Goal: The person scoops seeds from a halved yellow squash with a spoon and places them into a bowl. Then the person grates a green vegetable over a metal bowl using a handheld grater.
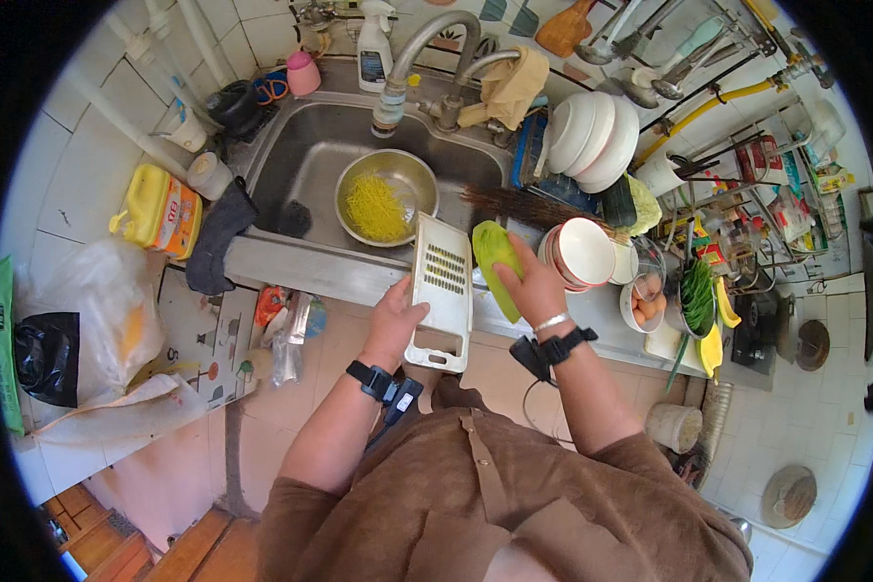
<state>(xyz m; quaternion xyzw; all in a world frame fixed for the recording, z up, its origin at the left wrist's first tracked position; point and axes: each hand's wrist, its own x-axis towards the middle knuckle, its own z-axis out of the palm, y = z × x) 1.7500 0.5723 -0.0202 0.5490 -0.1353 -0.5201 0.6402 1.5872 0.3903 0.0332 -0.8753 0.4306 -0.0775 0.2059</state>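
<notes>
My left hand [394,325] grips the side of a flat white grater [441,305], its far end resting by the rim of a metal bowl [428,174]. Dark slotted holes run across the grater's upper half. To its right, my right hand [537,285] holds a yellow-green piece of vegetable [496,269], perhaps a squash, apart from the grating face. Inside the bowl lies a heap of fine yellow shreds [373,207]. The bowl sits in a stainless steel sink [320,138].
A faucet [425,36] arches over the sink. Stacked white bowls [588,251], a bowl of eggs [646,309] and green stalks [696,295] line the right counter. White plates [596,138] stand behind. At left are a yellow jug [142,200] and a dark cloth [218,240].
</notes>
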